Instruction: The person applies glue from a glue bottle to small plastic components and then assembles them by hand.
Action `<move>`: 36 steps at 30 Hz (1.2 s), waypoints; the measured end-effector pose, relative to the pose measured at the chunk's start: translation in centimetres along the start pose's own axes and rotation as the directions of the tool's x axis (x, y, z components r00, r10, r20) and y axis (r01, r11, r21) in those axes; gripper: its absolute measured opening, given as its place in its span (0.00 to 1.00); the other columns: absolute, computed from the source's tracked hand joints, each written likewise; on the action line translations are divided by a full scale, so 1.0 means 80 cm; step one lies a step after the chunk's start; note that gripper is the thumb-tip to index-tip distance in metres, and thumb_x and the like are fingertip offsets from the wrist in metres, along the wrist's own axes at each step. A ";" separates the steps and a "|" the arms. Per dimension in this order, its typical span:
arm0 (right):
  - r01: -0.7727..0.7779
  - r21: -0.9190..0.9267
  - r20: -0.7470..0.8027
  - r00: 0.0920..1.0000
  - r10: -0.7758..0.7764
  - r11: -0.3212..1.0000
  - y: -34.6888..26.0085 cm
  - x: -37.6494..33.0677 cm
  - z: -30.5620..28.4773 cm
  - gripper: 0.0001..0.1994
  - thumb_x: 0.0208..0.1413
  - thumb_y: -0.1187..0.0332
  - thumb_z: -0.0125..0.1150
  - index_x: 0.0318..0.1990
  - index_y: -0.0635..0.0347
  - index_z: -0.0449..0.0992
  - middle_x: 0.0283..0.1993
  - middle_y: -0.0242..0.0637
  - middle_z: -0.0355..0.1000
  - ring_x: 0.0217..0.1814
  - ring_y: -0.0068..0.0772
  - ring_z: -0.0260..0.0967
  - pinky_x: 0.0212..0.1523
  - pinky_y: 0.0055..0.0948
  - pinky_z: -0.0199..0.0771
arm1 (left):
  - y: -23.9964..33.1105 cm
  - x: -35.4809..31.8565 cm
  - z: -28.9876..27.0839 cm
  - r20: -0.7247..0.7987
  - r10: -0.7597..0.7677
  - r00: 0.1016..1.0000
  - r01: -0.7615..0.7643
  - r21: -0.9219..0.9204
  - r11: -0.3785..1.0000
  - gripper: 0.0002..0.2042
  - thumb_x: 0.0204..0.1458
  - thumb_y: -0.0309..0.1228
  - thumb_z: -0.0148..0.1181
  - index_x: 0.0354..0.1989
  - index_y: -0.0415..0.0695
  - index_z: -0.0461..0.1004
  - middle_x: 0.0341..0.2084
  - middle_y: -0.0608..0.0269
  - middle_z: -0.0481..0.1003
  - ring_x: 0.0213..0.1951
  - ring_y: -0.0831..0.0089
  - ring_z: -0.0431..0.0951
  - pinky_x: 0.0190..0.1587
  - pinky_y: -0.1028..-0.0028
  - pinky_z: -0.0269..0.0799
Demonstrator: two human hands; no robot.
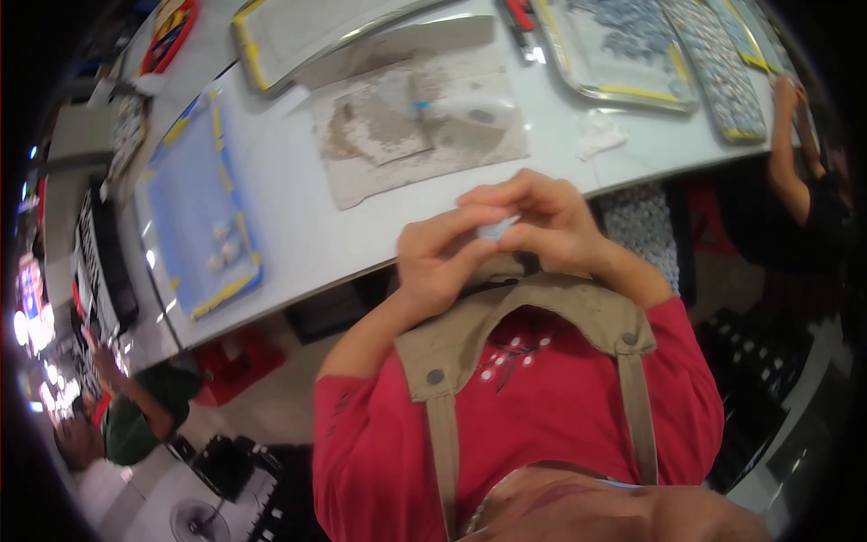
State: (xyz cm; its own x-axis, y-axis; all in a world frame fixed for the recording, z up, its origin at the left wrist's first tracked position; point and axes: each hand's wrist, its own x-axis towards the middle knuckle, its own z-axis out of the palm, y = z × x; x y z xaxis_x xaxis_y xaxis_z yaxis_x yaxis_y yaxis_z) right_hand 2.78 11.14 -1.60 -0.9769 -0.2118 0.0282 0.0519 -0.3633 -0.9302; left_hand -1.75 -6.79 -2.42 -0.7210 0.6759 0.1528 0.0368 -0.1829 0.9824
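My left hand (442, 253) and my right hand (551, 221) meet in front of my chest, just over the near edge of the white table (379, 230). Between them they pinch a small pale bluish-white piece (493, 229), partly covered by the fingers and too blurred to name. Beyond the hands, a worn cardboard sheet (352, 190) with brown and whitish residue lies on the table. A white bottle (474, 113) with a blue tip rests on its side on the cardboard.
At left lies a blue tray (185, 199) with yellow tape and a few small pieces. Yellow-taped trays (623, 98) stand at the back, near red-handled pliers (521, 20) and crumpled white tissue (601, 135). Co-workers sit at left in green (149, 420) and at right in black (768, 212).
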 end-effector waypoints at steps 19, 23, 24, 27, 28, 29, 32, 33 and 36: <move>0.201 -0.420 -0.032 0.971 -0.236 0.885 0.022 0.030 0.009 0.11 0.54 0.76 0.52 0.45 0.66 0.67 0.52 0.43 0.65 0.52 0.28 0.63 0.52 0.26 0.63 | 0.009 -0.024 -0.076 -0.290 0.205 0.935 -0.031 0.507 0.861 0.13 0.44 0.20 0.60 0.41 0.38 0.74 0.39 0.59 0.76 0.39 0.75 0.75 0.43 0.77 0.69; 0.207 -0.347 -0.221 0.930 -0.294 0.915 0.014 0.033 -0.019 0.08 0.56 0.74 0.51 0.42 0.66 0.70 0.39 0.38 0.71 0.43 0.24 0.67 0.47 0.22 0.64 | 0.032 -0.048 -0.182 -0.575 0.474 0.667 0.332 0.799 0.502 0.13 0.41 0.21 0.62 0.38 0.40 0.75 0.35 0.56 0.76 0.31 0.69 0.76 0.36 0.73 0.71; 0.143 -0.351 -0.308 0.916 -0.258 0.925 0.014 0.032 -0.026 0.07 0.56 0.73 0.52 0.40 0.66 0.70 0.33 0.35 0.71 0.38 0.21 0.67 0.43 0.20 0.64 | 0.038 -0.056 -0.206 -0.625 0.458 0.632 0.436 0.776 0.457 0.13 0.42 0.23 0.62 0.38 0.41 0.75 0.34 0.56 0.76 0.31 0.68 0.76 0.35 0.73 0.71; 0.079 -0.402 -0.420 0.870 -0.260 0.912 0.017 0.028 -0.044 0.07 0.56 0.73 0.52 0.39 0.67 0.71 0.32 0.34 0.71 0.36 0.20 0.67 0.41 0.18 0.64 | 0.047 -0.073 -0.256 -0.634 0.444 0.633 0.574 0.770 0.279 0.12 0.43 0.26 0.60 0.39 0.41 0.75 0.33 0.54 0.76 0.30 0.66 0.76 0.35 0.71 0.70; 0.075 -0.409 -0.430 0.863 -0.265 0.909 0.020 0.027 -0.048 0.07 0.56 0.73 0.52 0.39 0.67 0.71 0.32 0.34 0.71 0.36 0.20 0.67 0.41 0.18 0.64 | 0.047 -0.077 -0.265 -0.684 0.377 0.625 0.682 0.713 0.162 0.13 0.44 0.28 0.60 0.40 0.41 0.74 0.33 0.53 0.76 0.30 0.64 0.76 0.35 0.70 0.70; 0.077 -0.428 -0.435 0.856 -0.280 0.901 0.024 0.026 -0.051 0.07 0.56 0.73 0.52 0.39 0.67 0.71 0.32 0.34 0.70 0.35 0.20 0.66 0.41 0.18 0.64 | 0.045 -0.079 -0.271 -0.615 0.426 0.664 0.624 0.769 0.138 0.13 0.44 0.28 0.60 0.40 0.41 0.74 0.33 0.53 0.76 0.30 0.64 0.76 0.35 0.70 0.70; 0.062 -0.445 -0.455 0.844 -0.285 0.893 0.031 0.024 -0.057 0.07 0.56 0.74 0.52 0.39 0.68 0.71 0.31 0.33 0.70 0.35 0.20 0.66 0.40 0.18 0.64 | 0.042 -0.083 -0.280 -0.721 0.331 0.608 0.713 0.680 0.171 0.13 0.45 0.29 0.58 0.40 0.40 0.74 0.33 0.52 0.76 0.30 0.61 0.76 0.36 0.69 0.70; 0.042 -0.438 -0.445 0.858 -0.257 0.898 0.031 0.024 -0.059 0.07 0.56 0.74 0.52 0.39 0.68 0.71 0.31 0.34 0.70 0.35 0.20 0.66 0.40 0.18 0.64 | 0.042 -0.084 -0.282 -0.720 0.342 0.604 0.712 0.680 0.175 0.13 0.46 0.29 0.57 0.40 0.40 0.74 0.32 0.52 0.76 0.30 0.62 0.76 0.35 0.69 0.70; 0.054 -0.443 -0.461 0.842 -0.279 0.895 0.020 0.032 -0.065 0.07 0.56 0.74 0.52 0.39 0.69 0.71 0.32 0.35 0.70 0.35 0.21 0.67 0.39 0.18 0.64 | 0.043 -0.085 -0.285 -0.723 0.364 0.587 0.717 0.673 0.179 0.12 0.47 0.29 0.57 0.41 0.40 0.74 0.31 0.52 0.76 0.30 0.62 0.76 0.35 0.69 0.70</move>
State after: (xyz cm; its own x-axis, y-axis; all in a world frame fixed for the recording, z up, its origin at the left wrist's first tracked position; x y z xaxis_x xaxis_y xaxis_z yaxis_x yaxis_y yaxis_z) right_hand -0.73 14.70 -4.89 -0.9329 0.3414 0.1143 -0.0979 0.0650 -0.9931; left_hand -12.51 -28.31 -2.55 -0.9103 -0.1857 0.3698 -0.0449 0.9327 0.3579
